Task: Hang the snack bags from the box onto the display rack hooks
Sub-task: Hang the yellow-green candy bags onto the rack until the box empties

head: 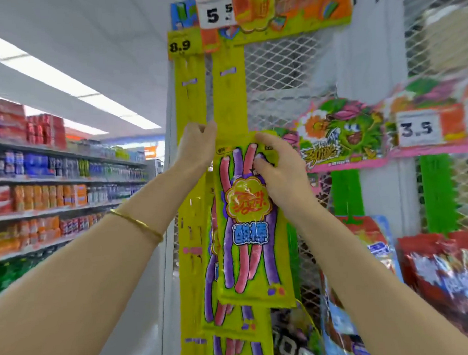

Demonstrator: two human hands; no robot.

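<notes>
snack bag (252,229): yellow, long, purple and pink sticks printed on front; hangs upright at frame centre, flat against hanging strip (228,98), top edge on the strip
right hand (283,173): at 1 o'clock of the bag; thumb on top edge, fingers (259,162) curled onto the front, grips upper right part
left hand (197,146): at 11 o'clock of the bag, just beside its top left corner; fingers curled tight, thumb touching strip's left edge (pinching strip or bag, cannot tell, blurred)
bracelet (139,224): gold, on left wrist
second strip (190,104): yellow, just beside the first at 9 o'clock, small purple clips on both
lower bags (232,320): same print, at 6 o'clock, partly behind the held bag
price tags: 8.9 tag (179,46) at 11 o'clock, 5.5 tag (216,14) at 12 o'clock, 3.5 tag (417,129) at 3 o'clock
wire mesh (282,77): white, behind the strips
header card (342,131): green cartoon, pink border, at 2 o'clock
red bags (448,270): at 4 o'clock, blurred
drink shelves (55,183): at 9 o'clock, well apart
</notes>
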